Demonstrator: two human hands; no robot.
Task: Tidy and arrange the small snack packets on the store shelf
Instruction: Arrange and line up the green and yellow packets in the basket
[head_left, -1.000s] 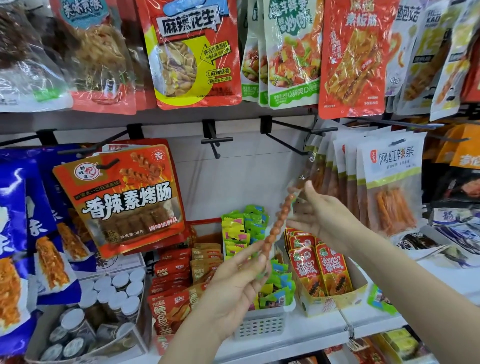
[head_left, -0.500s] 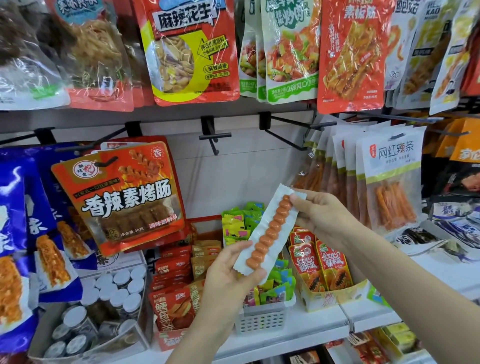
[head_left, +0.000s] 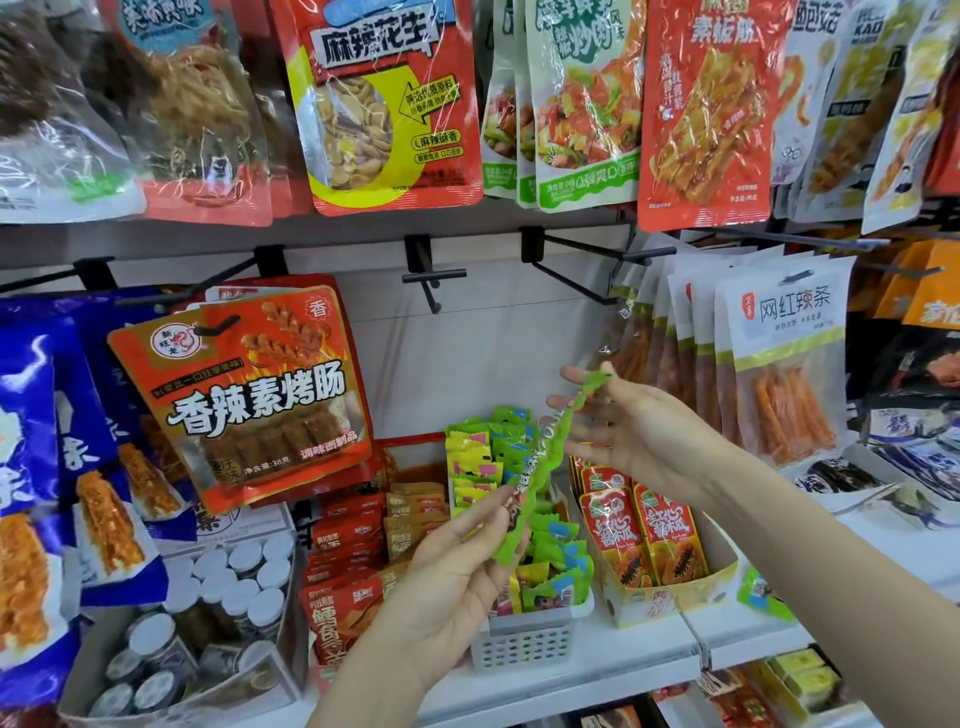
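Turned since half a second ago, the long snack strip (head_left: 540, 462) now shows its green printed side instead of the white one. It is held slantwise above the white basket (head_left: 524, 644) near the shelf's front edge, not yet put away. Its lower end is pinched by the left hand (head_left: 457, 566); its top is held between thumb and fingers of the right hand (head_left: 628, 426), whose other fingers are spread.

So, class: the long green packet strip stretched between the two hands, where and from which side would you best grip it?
Grip the green packet strip at its two flat ends, as the left hand and right hand do now. It is long, thin and floppy, slanting up to the right, so pinching top and bottom from the sides should keep it taut.
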